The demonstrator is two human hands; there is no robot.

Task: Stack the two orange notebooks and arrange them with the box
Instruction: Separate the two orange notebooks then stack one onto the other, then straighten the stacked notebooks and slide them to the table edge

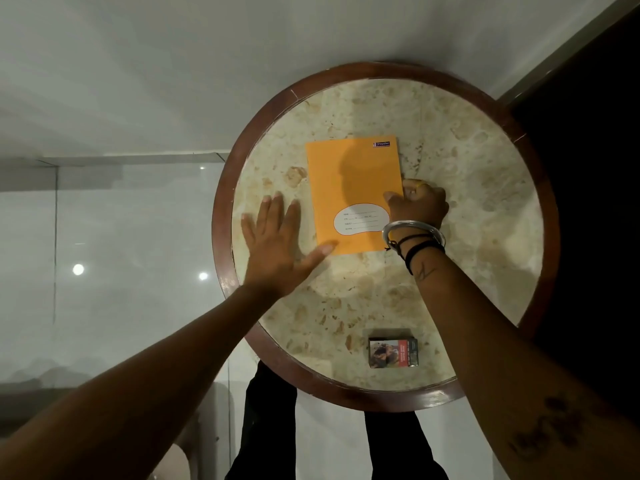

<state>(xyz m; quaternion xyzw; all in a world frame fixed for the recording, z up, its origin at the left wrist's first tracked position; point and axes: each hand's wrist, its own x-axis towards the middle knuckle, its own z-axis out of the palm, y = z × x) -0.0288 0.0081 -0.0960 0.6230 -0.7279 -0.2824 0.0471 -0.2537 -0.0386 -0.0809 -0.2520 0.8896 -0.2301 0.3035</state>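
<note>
The orange notebook (353, 188) lies flat mid-table (485, 202), long axis running away from the person, label end nearest. The right hand (417, 206) pinches its right edge; the left hand (277, 244) is spread flat beside it, thumb touching the corner. The box (393, 352) sits well nearer the person, unobstructed.

Bare marble table (467, 188) lay open at upper right; the orange notebook (353, 192) blocked centre, the box (393, 352) the lower edge.

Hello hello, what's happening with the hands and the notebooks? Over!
Left hand flat, thumb on orange notebook. Right hand gripping its right edge. Box apart, nearer.
</note>
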